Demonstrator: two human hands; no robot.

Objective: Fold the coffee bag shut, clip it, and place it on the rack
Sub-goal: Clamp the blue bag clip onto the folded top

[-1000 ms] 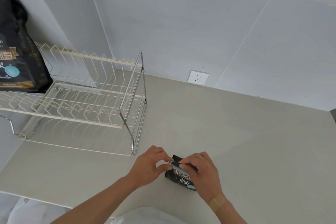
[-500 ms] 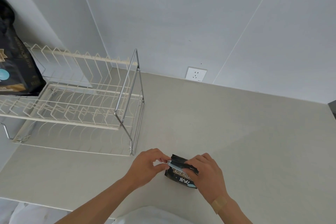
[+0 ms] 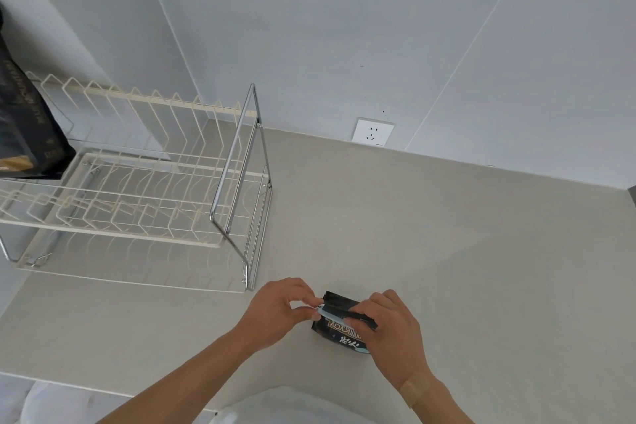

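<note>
Right, head view, only cam. Small black foil coffee bag point(image 3: 339, 329) w/ pale lettering sits on the pale grey matte countertop point(image 3: 430, 251), near the front edge, just right of the rack's near corner but apart from it. Its top is folded over into a flat black flap. A light blue strip runs along the fold at the bag's left end; can't tell if it's a clip or part of the bag.

Left hand point(image 3: 275, 310) is at the bag's left end, thumb & forefinger pinched together on that blue strip / fold edge, other fingers curled. Right hand point(image 3: 392, 334) lies over the bag's right side, fingers point(image 3: 361, 315) pressing down on the folded flap, thumb hidden under the hand. Tan adhesive plaster point(image 3: 414, 385) on the right wrist.

Cream wire dish rack point(image 3: 130, 189) w/ chrome end frame point(image 3: 241, 175) stands on the counter at left, well apart from the hands. Large black coffee bag point(image 3: 24, 120) w/ gold print stands upright on the rack's left part, cut off by the frame edge. White wall socket point(image 3: 373, 131) low on the grey tiled wall behind.
</note>
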